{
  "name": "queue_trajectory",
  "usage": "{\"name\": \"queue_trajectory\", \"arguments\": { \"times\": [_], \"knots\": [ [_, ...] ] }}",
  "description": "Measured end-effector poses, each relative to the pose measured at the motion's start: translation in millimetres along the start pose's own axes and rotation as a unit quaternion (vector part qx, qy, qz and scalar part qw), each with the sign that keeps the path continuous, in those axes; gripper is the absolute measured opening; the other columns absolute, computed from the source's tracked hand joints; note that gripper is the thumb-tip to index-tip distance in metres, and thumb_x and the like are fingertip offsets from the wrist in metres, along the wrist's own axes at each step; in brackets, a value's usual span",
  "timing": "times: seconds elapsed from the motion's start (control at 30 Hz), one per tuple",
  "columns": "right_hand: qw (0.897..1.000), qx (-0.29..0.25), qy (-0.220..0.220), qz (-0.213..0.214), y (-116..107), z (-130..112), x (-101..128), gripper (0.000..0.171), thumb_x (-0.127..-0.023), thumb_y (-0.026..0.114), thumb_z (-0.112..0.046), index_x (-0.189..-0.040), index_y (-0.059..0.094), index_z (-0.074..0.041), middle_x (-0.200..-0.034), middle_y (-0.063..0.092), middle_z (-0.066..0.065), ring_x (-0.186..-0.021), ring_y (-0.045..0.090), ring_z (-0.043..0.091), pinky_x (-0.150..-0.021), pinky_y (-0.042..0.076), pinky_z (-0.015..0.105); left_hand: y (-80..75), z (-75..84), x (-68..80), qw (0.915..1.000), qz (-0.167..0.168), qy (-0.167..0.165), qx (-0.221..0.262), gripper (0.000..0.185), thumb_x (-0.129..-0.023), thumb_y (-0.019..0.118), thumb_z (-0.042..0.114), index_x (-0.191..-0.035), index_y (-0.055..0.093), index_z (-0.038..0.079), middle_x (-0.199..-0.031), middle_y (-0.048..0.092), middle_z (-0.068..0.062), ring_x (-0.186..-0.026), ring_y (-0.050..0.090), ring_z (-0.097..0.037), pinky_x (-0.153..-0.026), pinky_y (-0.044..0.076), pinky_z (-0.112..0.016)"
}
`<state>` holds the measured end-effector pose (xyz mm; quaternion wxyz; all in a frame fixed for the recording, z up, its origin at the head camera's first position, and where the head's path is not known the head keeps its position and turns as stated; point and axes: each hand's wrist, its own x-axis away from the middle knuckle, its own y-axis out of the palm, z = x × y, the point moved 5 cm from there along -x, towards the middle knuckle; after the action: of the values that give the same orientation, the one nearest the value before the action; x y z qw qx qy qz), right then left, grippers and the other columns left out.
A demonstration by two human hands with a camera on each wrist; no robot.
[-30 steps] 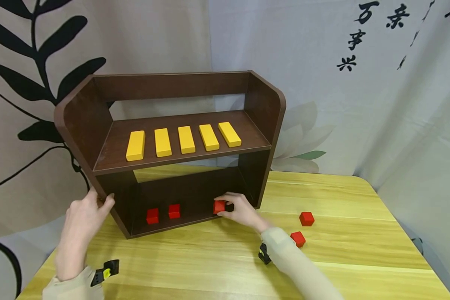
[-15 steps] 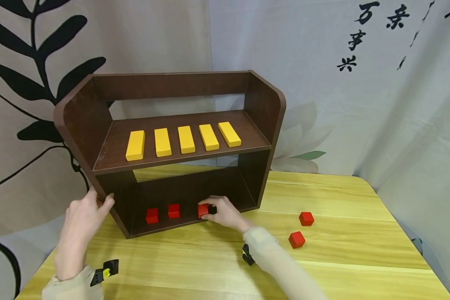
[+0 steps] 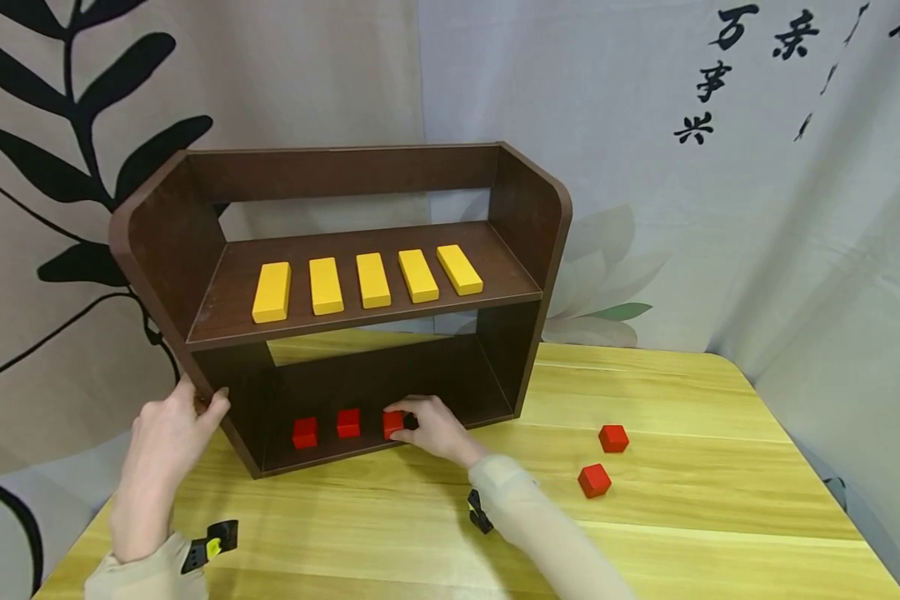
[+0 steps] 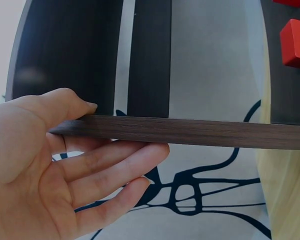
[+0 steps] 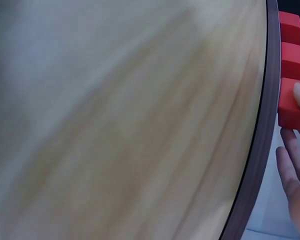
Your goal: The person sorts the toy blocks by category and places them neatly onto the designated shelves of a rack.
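Right hand (image 3: 433, 427) pinches a red cube (image 3: 392, 423) on the shelf unit's (image 3: 157, 242) bottom board, just right of two other cubes (image 3: 326, 427), w/ bare board up to the right wall. Left hand (image 3: 171, 433) grips the unit's left side-panel edge, thumb over, fingers under. Two loose cubes (image 3: 603, 458) sit on the table (image 3: 720, 492), well apart from the unit.

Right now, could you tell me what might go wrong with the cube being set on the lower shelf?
The right hand holds the third red cube close beside the second cube; it may nudge that one out of line. The left hand only grips the shelf's side panel, so a hard push could shift the shelf.
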<state>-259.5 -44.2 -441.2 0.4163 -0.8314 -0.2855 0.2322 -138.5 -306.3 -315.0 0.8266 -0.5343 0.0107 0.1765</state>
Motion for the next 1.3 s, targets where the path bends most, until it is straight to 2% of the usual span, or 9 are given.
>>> {"name": "queue_trajectory", "arguments": {
  "times": [0.27, 0.4, 0.5, 0.57, 0.7, 0.8, 0.9, 1.03, 1.3],
  "knots": [
    [0.999, 0.033, -0.006, -0.012, 3.9, -4.9, -1.0, 0.042, -0.089, 0.065, -0.03, -0.128, 0.059, -0.016, -0.127, 0.063, 0.003, -0.115, 0.06, 0.017, -0.096, 0.048, 0.029, 0.1, 0.9, 1.2, 1.0, 0.005, -0.003, -0.003, 0.035, -0.098, 0.041, 0.033, -0.09, 0.043, -0.001, -0.059, 0.041, -0.008, -0.046, 0.04, -0.02, -0.043, 0.029, -0.031],
    [0.997, 0.07, -0.033, -0.008, 0.2, -8.2, 5.1, 0.044, -0.091, 0.062, -0.03, -0.132, 0.056, -0.015, -0.131, 0.06, 0.004, -0.121, 0.057, 0.019, -0.099, 0.047, 0.03, 0.1, 1.1, 0.6, 1.0, 0.005, -0.004, -0.003, 0.036, -0.098, 0.041, 0.033, -0.09, 0.043, -0.002, -0.059, 0.04, -0.008, -0.046, 0.04, -0.02, -0.043, 0.029, -0.031],
    [0.991, 0.114, -0.066, 0.006, -4.0, -11.5, 11.8, 0.044, -0.092, 0.062, -0.028, -0.133, 0.055, -0.015, -0.134, 0.057, 0.005, -0.124, 0.055, 0.019, -0.101, 0.046, 0.031, 0.2, 0.8, 0.0, 1.0, 0.004, -0.005, -0.003, 0.035, -0.098, 0.042, 0.033, -0.09, 0.043, -0.002, -0.06, 0.041, -0.008, -0.047, 0.04, -0.02, -0.044, 0.029, -0.031],
    [0.983, 0.15, -0.1, 0.02, -7.0, -14.4, 17.3, 0.044, -0.091, 0.063, -0.027, -0.132, 0.055, -0.014, -0.134, 0.057, 0.004, -0.123, 0.055, 0.018, -0.102, 0.045, 0.031, 0.3, 0.9, 0.3, 1.0, 0.006, -0.004, -0.002, 0.035, -0.098, 0.042, 0.032, -0.091, 0.044, -0.002, -0.06, 0.042, -0.008, -0.046, 0.04, -0.02, -0.043, 0.029, -0.031],
    [0.958, 0.232, -0.163, 0.046, -10.3, -23.3, 30.4, 0.043, -0.089, 0.065, -0.026, -0.13, 0.058, -0.015, -0.132, 0.059, 0.001, -0.119, 0.058, 0.016, -0.101, 0.045, 0.03, 0.6, 1.4, 1.6, 0.9999, 0.01, -0.002, -0.002, 0.034, -0.098, 0.042, 0.032, -0.091, 0.044, -0.001, -0.06, 0.042, -0.008, -0.046, 0.039, -0.019, -0.043, 0.029, -0.03],
    [0.94, 0.282, -0.186, 0.05, -8.6, -31.0, 40.1, 0.042, -0.089, 0.065, -0.028, -0.129, 0.058, -0.016, -0.131, 0.059, -0.001, -0.117, 0.059, 0.015, -0.097, 0.047, 0.028, 0.4, 1.4, 1.7, 0.9999, 0.011, 0.001, -0.002, 0.034, -0.098, 0.042, 0.032, -0.09, 0.044, -0.001, -0.06, 0.041, -0.007, -0.045, 0.039, -0.019, -0.043, 0.029, -0.03],
    [0.929, 0.317, -0.187, 0.039, -4.7, -37.1, 46.5, 0.045, -0.091, 0.062, -0.032, -0.132, 0.056, -0.016, -0.134, 0.058, -0.002, -0.118, 0.058, 0.015, -0.097, 0.048, 0.028, -0.1, 0.8, 1.3, 0.9999, 0.01, 0.003, -0.003, 0.034, -0.098, 0.042, 0.032, -0.09, 0.043, -0.001, -0.059, 0.041, -0.007, -0.045, 0.039, -0.019, -0.043, 0.029, -0.03],
    [0.922, 0.348, -0.168, 0.015, 0.8, -40.5, 49.2, 0.052, -0.092, 0.058, -0.037, -0.138, 0.049, -0.014, -0.14, 0.052, 0.0, -0.123, 0.056, 0.016, -0.099, 0.047, 0.031, -0.2, -0.2, 0.5, 1.0, 0.006, 0.002, -0.003, 0.035, -0.098, 0.042, 0.032, -0.091, 0.043, -0.002, -0.059, 0.041, -0.008, -0.045, 0.039, -0.019, -0.043, 0.029, -0.031],
    [0.923, 0.356, -0.142, -0.031, 6.8, -39.1, 47.4, 0.059, -0.094, 0.055, -0.042, -0.144, 0.04, -0.015, -0.151, 0.039, 0.004, -0.134, 0.046, 0.019, -0.106, 0.041, 0.032, 0.6, 1.1, 1.2, 1.0, 0.006, 0.001, -0.001, 0.034, -0.098, 0.041, 0.032, -0.093, 0.044, -0.002, -0.061, 0.043, -0.009, -0.047, 0.04, -0.02, -0.043, 0.029, -0.031]
  ]
}}
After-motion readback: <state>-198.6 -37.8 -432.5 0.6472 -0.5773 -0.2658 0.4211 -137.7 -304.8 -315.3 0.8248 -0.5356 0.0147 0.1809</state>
